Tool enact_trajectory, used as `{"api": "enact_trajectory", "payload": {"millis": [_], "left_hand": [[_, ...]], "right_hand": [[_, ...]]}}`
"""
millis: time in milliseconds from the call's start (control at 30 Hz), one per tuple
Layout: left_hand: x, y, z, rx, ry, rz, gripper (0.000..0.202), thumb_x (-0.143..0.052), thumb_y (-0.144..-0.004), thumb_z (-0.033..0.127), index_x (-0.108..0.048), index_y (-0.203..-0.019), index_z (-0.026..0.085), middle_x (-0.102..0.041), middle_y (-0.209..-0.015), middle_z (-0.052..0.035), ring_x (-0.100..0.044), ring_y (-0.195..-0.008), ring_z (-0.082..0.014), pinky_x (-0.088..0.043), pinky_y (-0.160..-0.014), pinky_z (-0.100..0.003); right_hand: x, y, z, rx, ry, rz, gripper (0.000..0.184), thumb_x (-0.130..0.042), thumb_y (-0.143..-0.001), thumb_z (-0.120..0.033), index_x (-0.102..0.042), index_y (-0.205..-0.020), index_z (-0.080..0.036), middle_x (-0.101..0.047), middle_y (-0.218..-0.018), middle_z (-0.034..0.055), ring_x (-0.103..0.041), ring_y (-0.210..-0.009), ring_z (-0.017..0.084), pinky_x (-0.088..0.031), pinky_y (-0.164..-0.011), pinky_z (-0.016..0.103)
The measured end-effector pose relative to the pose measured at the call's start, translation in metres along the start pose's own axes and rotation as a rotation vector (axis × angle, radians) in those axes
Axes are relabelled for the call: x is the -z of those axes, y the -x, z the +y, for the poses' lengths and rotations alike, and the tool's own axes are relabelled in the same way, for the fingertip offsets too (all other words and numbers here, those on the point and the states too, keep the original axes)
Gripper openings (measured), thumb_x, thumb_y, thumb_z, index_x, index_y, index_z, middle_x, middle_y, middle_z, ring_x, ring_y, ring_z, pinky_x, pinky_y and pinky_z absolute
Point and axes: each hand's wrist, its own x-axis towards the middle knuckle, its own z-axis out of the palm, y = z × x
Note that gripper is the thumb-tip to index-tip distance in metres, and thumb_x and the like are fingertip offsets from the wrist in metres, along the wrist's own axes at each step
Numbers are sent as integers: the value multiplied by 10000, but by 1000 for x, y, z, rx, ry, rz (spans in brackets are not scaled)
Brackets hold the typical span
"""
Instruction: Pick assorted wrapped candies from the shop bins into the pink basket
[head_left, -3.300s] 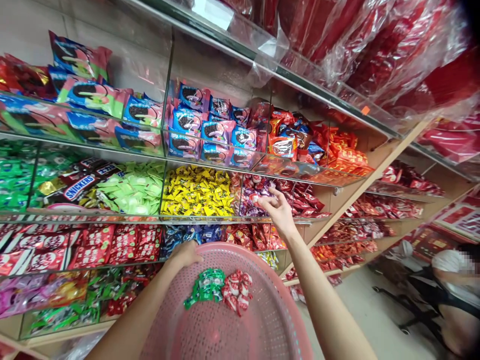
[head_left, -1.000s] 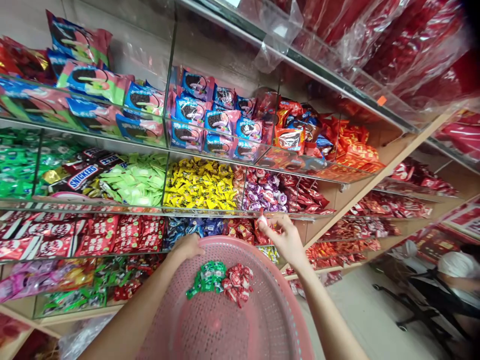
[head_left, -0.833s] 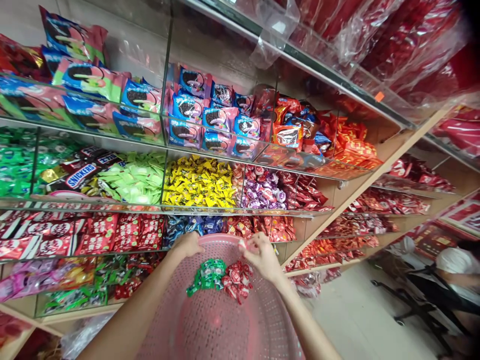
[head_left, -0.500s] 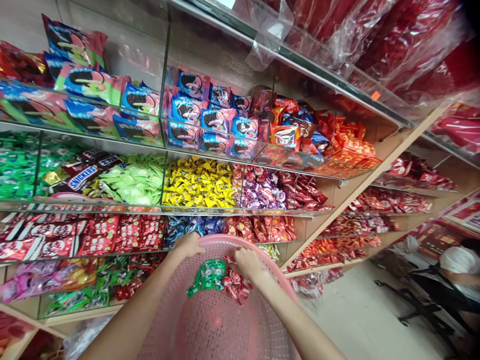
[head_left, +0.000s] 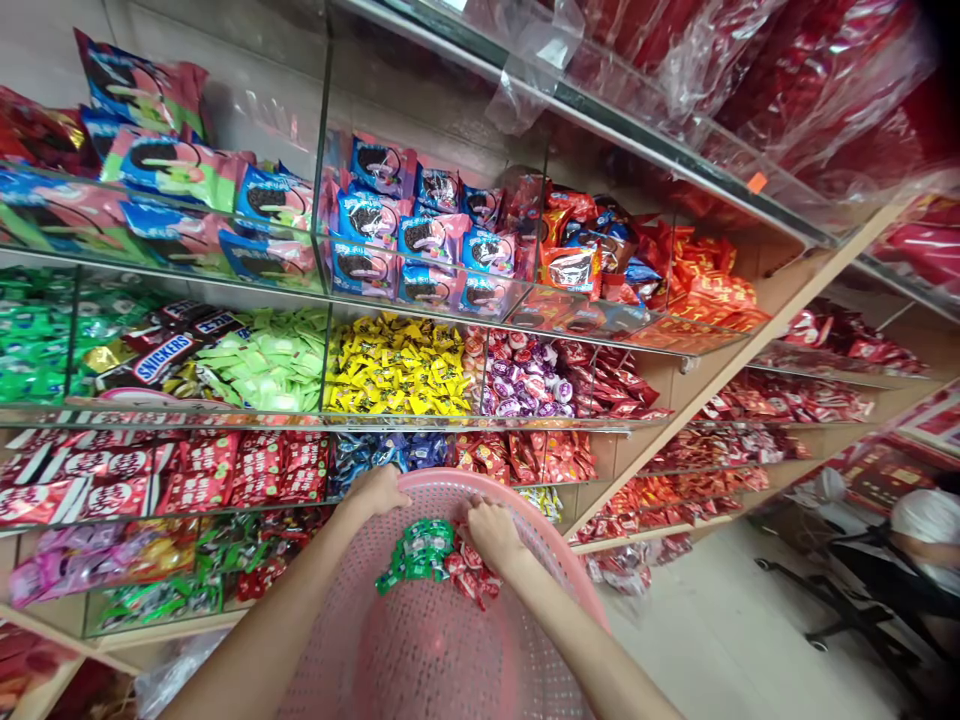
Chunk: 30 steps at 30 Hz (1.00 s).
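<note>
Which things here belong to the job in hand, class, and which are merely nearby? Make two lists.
Job in hand: left hand, right hand, pink basket, green sweets, red sweets.
Merely nearby: yellow sweets, Snickers bars, seated person.

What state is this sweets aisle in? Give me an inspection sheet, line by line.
surface: glass shelves on a wooden frame, packed with sweets and packets.
things: pink basket holding green sweets and red sweets.
clutter: plastic-wrapped red goods along the top shelf.
hands: left hand on the basket rim; right hand on the red sweets, whether holding one cannot be told.
cables: nothing seen.
surroundings: floor at lower right; another person beyond it.
</note>
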Motion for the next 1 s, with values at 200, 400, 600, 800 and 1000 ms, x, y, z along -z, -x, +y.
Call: {"api": "enact_trajectory", "payload": {"millis": [200,400,600,800,1000], "left_hand": [[3,3,2,0,-8,-16,353,-588,-571,511,-626,-776,227,-694,-798,-36,-628,-733,-189,-351,-520,-228],[3,10,10,53,-5,21,363,-595,-579,515,-628,-791,222,-698,-857,-63,-636,-809,-222,-383,-557,-237],[-1,18,40,81,3,-2,309,-590,-600,483,-629,-750,216,-695,-824,-63,-639,-779,-220,-373,-537,-233],[-12,21,70,136,38,3,324,-574,-590,491,-633,-781,236,-691,-789,-36,-626,-718,-199,-348,-511,-228],[-25,30,88,169,125,27,295,-558,-605,478,-635,-756,237,-665,-670,14,-601,-633,-154,-322,-481,-204]], "right_hand": [[0,3,-1,-84,-23,22,309,-579,-759,-297,-567,-997,-100,-630,-917,167,-600,-887,261,-478,-697,346],[6,12,14,-66,-99,22,265,-528,-800,-337,-584,-952,-125,-622,-936,144,-588,-908,239,-448,-712,310],[19,23,52,-70,-230,53,291,-439,-847,-413,-563,-923,-161,-615,-930,97,-585,-857,197,-406,-691,268],[35,28,112,-153,-268,348,265,-351,-886,-349,-549,-865,-173,-577,-951,94,-511,-933,202,-357,-799,295],[18,15,163,-215,-397,15,483,-304,-848,-550,-586,-922,-165,-637,-890,121,-584,-841,225,-386,-661,285]]}}
